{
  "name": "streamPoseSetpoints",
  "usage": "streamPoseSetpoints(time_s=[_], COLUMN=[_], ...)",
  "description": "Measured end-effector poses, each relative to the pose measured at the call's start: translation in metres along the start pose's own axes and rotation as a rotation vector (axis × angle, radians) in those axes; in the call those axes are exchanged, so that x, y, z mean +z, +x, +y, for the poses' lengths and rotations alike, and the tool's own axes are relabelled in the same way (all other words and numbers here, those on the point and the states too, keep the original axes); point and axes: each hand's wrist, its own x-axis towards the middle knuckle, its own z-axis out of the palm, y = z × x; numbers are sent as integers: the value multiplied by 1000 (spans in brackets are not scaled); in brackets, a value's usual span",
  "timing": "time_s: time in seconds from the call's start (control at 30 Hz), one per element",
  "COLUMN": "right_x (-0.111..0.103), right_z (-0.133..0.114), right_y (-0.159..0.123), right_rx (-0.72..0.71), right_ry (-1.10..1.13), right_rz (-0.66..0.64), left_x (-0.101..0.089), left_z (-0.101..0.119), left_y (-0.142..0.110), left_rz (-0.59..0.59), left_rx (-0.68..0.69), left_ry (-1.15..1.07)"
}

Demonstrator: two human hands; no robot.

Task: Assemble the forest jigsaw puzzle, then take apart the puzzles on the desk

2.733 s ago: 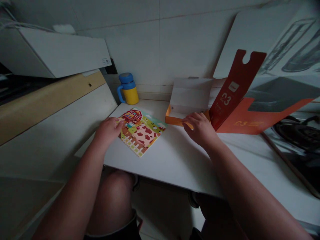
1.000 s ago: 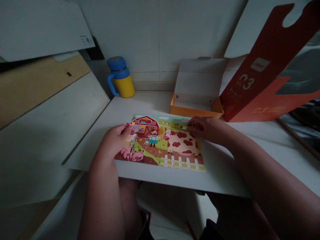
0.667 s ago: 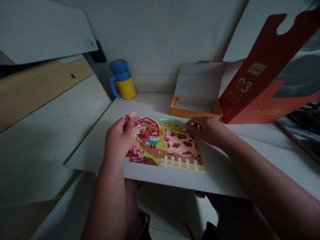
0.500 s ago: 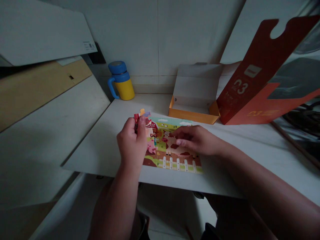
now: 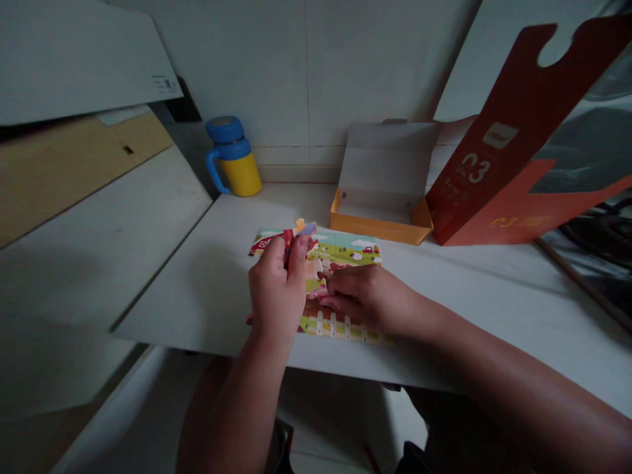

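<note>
A jigsaw puzzle [image 5: 355, 247] with a farm scene lies on the white table, showing a barn, sheep, a red tractor and a white fence. My left hand [image 5: 279, 280] is closed around several loose puzzle pieces [image 5: 305, 228], held upright above the puzzle's left part. Close beside it, my right hand [image 5: 368, 293] is low over the middle of the puzzle. Its fingers are pinched at the edge of a pale and green puzzle piece [image 5: 315, 275]. The hands cover much of the cow and the left part of the picture.
An open orange box [image 5: 380, 227] with a white inside stands behind the puzzle. Right of it is a tall red-orange carton [image 5: 484, 171]. A blue and yellow mug [image 5: 237, 164] stands at the back left, near white and tan panels [image 5: 74, 171].
My left hand has shifted right with its pieces, uncovering the barn. My right hand has moved left and down from the cow to beside my left hand, and its fingers now pinch a piece.
</note>
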Motion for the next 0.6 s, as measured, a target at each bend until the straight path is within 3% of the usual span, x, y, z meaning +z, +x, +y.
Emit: streamPoseSetpoints(time_s=[0.13,0.27,0.37,0.5,0.6], right_x=[0,-3,-4,-5,-7], right_z=[2,2,-1,-4,-6], right_y=[-2,-2,-2,-3,-4], right_rx=[-70,-89,-47,22,17], right_ry=[-106,-83,18,186,307], right_rz=[59,81,41,-130,-169], left_x=[4,5,1,-4,-5], left_z=[-9,-13,-9,-5,-8], left_y=[4,4,0,-4,-2], left_rz=[-148,-191,-112,86,88], left_rx=[-67,-107,-59,41,50], left_ry=[-100,-167,-124,11,85])
